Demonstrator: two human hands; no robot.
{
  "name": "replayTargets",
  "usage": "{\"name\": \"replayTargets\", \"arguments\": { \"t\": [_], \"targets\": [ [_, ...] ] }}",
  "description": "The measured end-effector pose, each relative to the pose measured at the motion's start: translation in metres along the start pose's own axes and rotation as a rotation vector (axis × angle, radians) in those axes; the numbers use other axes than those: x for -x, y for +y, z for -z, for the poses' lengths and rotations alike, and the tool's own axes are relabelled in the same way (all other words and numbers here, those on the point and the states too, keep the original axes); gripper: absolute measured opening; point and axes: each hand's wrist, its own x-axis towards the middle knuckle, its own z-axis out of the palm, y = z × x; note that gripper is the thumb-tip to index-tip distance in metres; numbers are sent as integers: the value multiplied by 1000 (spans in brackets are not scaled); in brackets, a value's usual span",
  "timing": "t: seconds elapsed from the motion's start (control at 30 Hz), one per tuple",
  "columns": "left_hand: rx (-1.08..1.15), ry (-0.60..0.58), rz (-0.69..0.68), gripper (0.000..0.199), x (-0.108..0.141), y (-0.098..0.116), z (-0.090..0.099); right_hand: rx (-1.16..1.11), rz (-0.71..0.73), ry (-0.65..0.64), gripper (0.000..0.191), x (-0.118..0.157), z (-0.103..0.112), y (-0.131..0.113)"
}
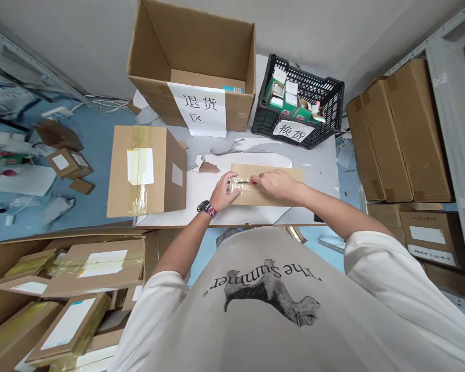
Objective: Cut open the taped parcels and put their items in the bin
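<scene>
A flat brown cardboard package (267, 185) lay lengthwise near the front edge of the table, a strip of clear tape (235, 185) crossing its left end. The person's left hand (227, 191) sat on that taped end, partly closed, with its fingers curved over the tape; whether they had hold of the tape or were only pressing on it could not be made out. The right hand (277, 185) was curled closed, pinching a slim tool with a red part (251, 181) against the tape. Fingers hid most of the tool, so its kind was hard to tell.

The pale grey table (318, 170) was strewn with torn white paper and brown card scraps. Beyond it lay a blue floor (96, 129) littered with loose cartons and paper, and grey metal shelving (445, 51) ran along the right. A sealed brown carton (147, 170) with a white label stood left of the hands. Behind them were an open brown carton (213, 51) bearing a white Chinese sign and a black plastic crate (302, 101) of small green-and-white boxes. Stacked brown cartons (399, 134) filled the right, and taped parcels (65, 294) lay at lower left, cut off by the frame. The person's white printed T-shirt (271, 299) blocked the floor below.
</scene>
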Motion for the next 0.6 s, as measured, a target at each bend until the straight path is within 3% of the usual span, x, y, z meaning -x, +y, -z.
{"name": "replayTargets", "arguments": {
  "t": [0.6],
  "targets": [
    [-41, -16, -9, 67, 2, 2, 3, 135, 14, -138, 42, -20, 30, -13]
  ]
}}
